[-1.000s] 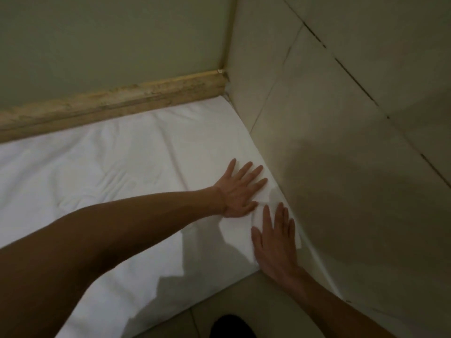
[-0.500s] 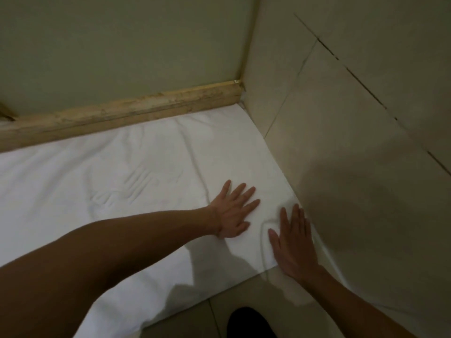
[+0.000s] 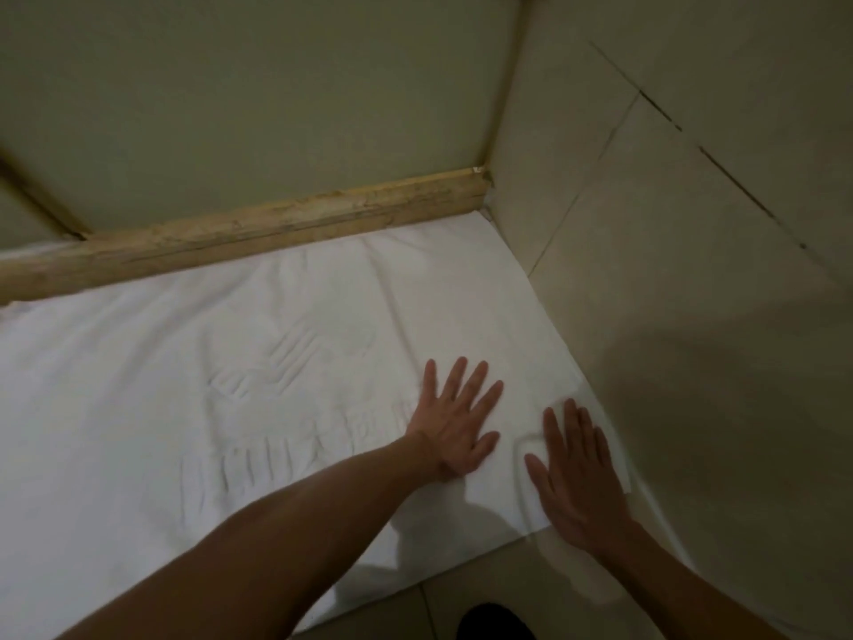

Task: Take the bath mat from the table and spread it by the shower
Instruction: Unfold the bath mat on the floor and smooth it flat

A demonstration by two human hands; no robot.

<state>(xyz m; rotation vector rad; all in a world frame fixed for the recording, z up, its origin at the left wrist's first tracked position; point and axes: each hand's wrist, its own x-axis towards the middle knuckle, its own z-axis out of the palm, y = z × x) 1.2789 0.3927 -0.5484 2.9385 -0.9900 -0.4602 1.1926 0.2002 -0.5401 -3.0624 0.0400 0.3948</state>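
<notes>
Palms drawn back toward 5 o'clock; spread looks nearly done.
bath mat (image 3: 231, 385) lies flat on floor, edges at wood sill (image 3: 277, 224) (12) & tile wall (image 3: 669, 316) (3). L hand (image 3: 454, 422) & R hand (image 3: 577, 473) both flat, fingers straight, pressing, gripping nothing. New small ridge (image 3: 524, 448) by R thumb wants smoothing.

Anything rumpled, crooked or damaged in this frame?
Mostly tidy. The bath mat lies flat along the curb, but a small raised fold sits near its right corner, beside the right hand. The left hand presses flat nearby. The curb looks scuffed and stained.
</notes>
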